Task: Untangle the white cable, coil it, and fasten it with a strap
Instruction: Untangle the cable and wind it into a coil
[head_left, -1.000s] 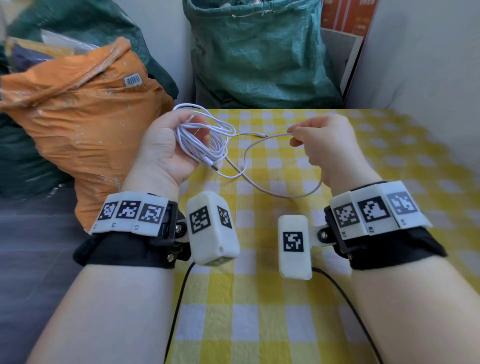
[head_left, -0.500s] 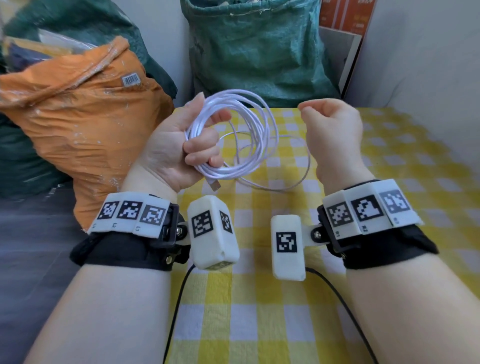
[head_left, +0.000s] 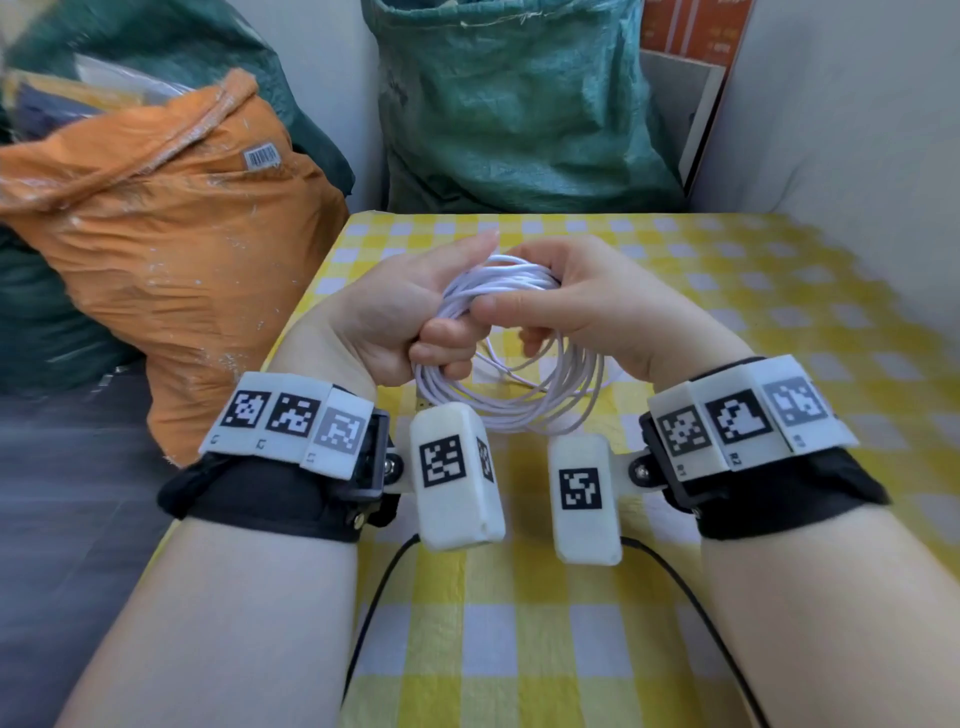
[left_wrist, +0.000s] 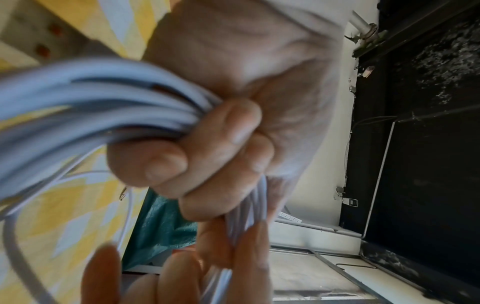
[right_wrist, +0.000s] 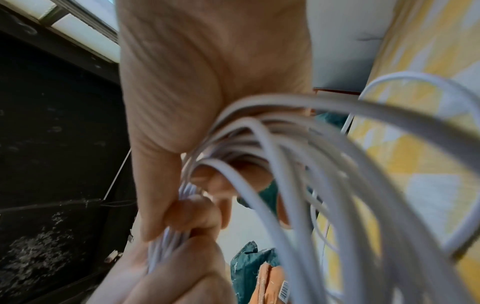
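The white cable (head_left: 524, 400) is wound into a coil of several loops, held above the yellow checked tablecloth (head_left: 519, 649). My left hand (head_left: 415, 322) grips the coil's left side, its lower fingers curled round the bundle (left_wrist: 109, 107). My right hand (head_left: 566, 306) meets it from the right, thumb pressed on the top of the loops and fingers curled behind them (right_wrist: 259, 144). The bottom of the coil hangs down between my wrists. No strap shows in any view.
An orange sack (head_left: 156, 249) stands left of the table and a green sack (head_left: 519, 104) behind its far edge. A pale wall (head_left: 831, 156) runs along the right side. Black camera leads (head_left: 374, 597) trail over the cloth by my forearms.
The loose tail has been wound into the coil. My right hand moved left and now holds the coil together with my left. Both hands dropped lower, closer to me.
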